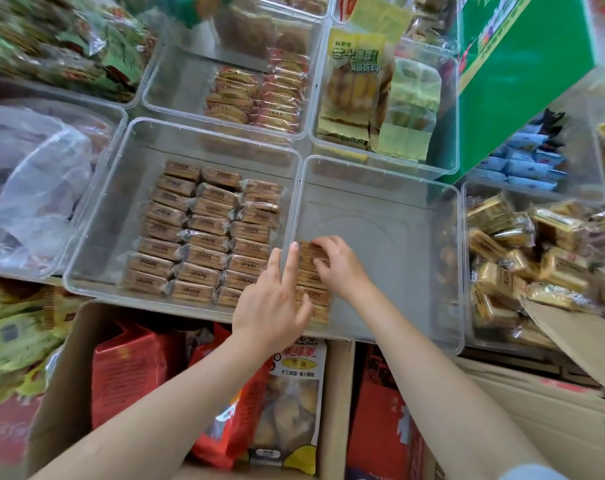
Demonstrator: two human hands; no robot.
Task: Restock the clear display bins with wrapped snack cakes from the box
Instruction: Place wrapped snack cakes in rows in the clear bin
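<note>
Two clear display bins sit side by side. The left bin point(96, 237) holds three neat rows of brown wrapped snack cakes point(207, 237). In the right bin point(415, 237) a single column of the same cakes point(311, 282) runs along its left wall, and the other part of its floor is bare. My right hand point(339, 265) curls its fingers over the top cake of that column. My left hand point(273, 299) lies with straight fingers against the wall between the two bins, beside the column.
A cardboard box point(65, 375) with red packets and a snack bag stands below the bins. Another bin point(464, 271) of loose golden wrapped cakes is at right. Behind are bins of biscuits point(176, 81) and yellow-green packets point(353, 84), and a green carton point(523, 74).
</note>
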